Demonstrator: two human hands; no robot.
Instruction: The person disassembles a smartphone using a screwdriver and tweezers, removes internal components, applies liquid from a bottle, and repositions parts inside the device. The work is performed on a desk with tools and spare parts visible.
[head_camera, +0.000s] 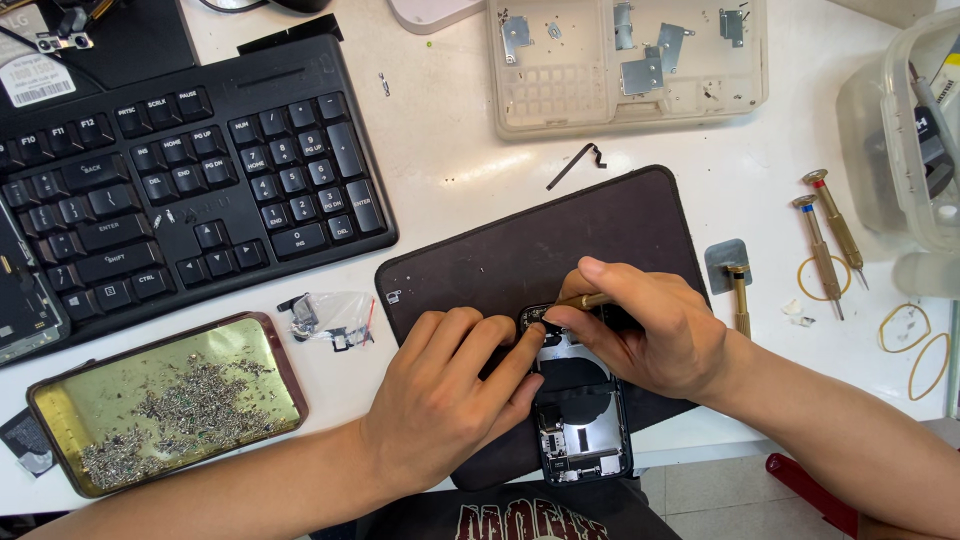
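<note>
An opened phone, its back removed and its inner parts exposed, is laid on a dark work mat at the near edge of a white table. The phone's far end is pressed down by the fingertips of the left hand, which grasps nothing. A small brass-handled screwdriver is pinched in the clenched fingers of the right hand, its tip set at the phone's far left corner. To the left, a black keyboard and a tray of tiny screws are seen. More screwdrivers and rubber bands are laid at the right, and a beige plastic casing is placed at the far side.
</note>
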